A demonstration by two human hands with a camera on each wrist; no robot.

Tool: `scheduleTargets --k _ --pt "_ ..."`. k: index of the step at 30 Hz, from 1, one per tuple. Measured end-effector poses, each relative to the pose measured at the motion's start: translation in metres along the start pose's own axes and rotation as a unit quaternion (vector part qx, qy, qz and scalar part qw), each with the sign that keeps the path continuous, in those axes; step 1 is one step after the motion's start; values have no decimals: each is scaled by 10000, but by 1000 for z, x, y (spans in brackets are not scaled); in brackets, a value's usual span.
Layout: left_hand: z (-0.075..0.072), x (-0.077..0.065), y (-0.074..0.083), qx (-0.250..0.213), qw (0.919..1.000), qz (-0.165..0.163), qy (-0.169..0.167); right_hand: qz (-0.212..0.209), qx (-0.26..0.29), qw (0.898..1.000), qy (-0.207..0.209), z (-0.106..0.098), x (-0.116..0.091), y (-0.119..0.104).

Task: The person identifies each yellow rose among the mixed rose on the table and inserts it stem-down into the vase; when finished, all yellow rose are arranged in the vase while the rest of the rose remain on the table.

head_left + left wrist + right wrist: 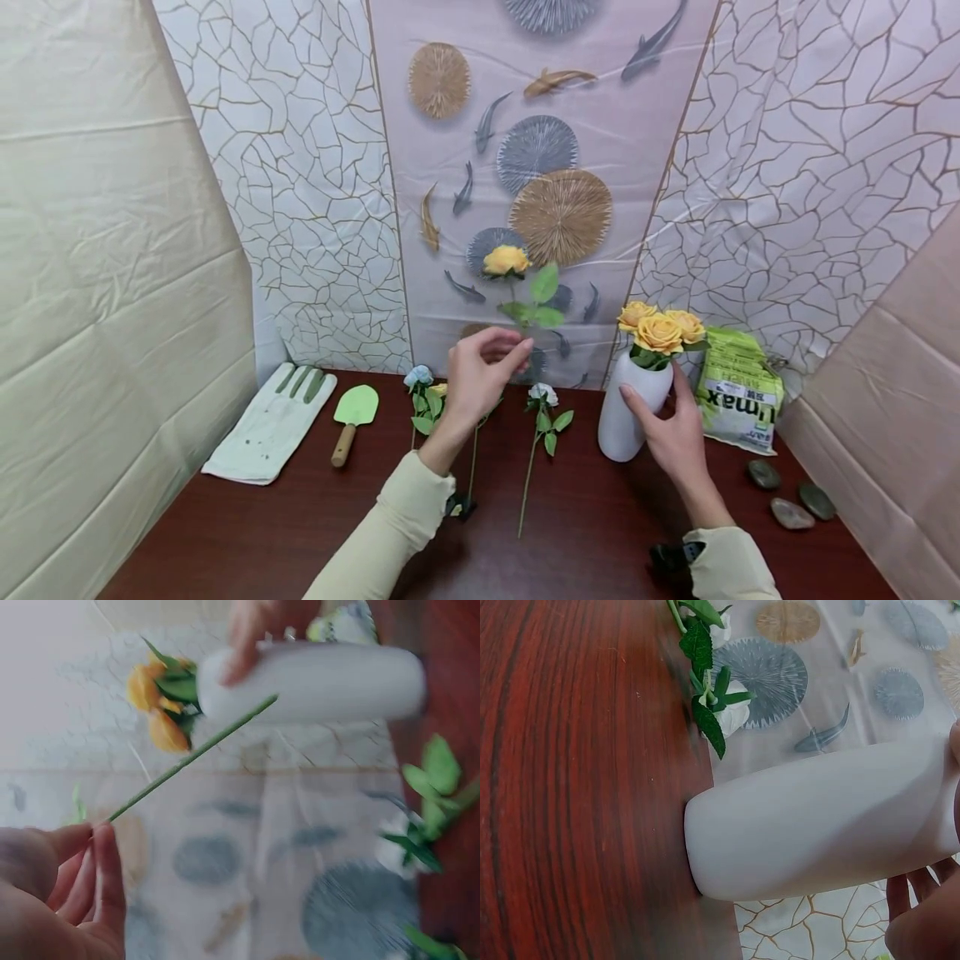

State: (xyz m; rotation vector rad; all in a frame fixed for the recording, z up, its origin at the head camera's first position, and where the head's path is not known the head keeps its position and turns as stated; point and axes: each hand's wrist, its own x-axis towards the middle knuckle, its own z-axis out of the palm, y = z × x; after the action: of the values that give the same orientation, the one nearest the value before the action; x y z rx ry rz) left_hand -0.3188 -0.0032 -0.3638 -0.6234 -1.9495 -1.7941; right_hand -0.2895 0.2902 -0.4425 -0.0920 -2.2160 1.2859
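Head view gives me a dark red worktop (585,554) between beige cloth walls (112,292). My left hand (480,371) pinches a yellow rose (506,261) by its stem before a fish-print backdrop (480,71); my right hand's (677,433) fingers grasp a tilted white vase (626,417) towards the worktop's right.

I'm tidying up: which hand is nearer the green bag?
Right: the right hand, on the vase, is just left of the bag; the left hand, pinching a rose stem, is farther left.
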Motion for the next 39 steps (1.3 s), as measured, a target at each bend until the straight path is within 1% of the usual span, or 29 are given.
scheduleTargets --k 2,5,9,13,14,19,21,24,26,29,33,36,39 --pt "12 6 14 -259 9992 268 131 -12 8 10000 2 0 0 0" --pt "32 14 32 -463 9961 672 326 -42 16 10000 18 1 1 1" --pt "59 19 51 -814 9897 1069 489 -49 64 10000 37 1 0 2" --pt "86 21 67 -1193 9819 1368 547 -29 65 10000 33 0 -1 2" --pt "91 21 70 -1235 9801 1451 551 -15 41 10000 34 0 -1 2" --pt "115 21 82 -1051 9774 1746 562 -18 39 10000 42 0 1 3" --pt "121 21 84 -791 9771 1879 608 -49 42 10000 32 1 2 3" --pt "129 20 83 -582 9741 2089 645 -35 -29 10000 -16 0 1 5" --pt "133 19 81 -317 9715 2252 674 -26 -57 9999 -78 -1 1 5" --pt "136 17 76 -84 9674 2451 640 -45 -40 9998 -163 -2 0 5" --pt "139 14 68 230 9640 2602 495 -86 -12 9998 -163 -2 0 5" --pt "142 11 60 442 9630 2638 322 -105 -23 9999 -107 -2 0 6" --pt "147 7 51 779 9614 2638 123 -240 5 9997 -38 -2 0 7"
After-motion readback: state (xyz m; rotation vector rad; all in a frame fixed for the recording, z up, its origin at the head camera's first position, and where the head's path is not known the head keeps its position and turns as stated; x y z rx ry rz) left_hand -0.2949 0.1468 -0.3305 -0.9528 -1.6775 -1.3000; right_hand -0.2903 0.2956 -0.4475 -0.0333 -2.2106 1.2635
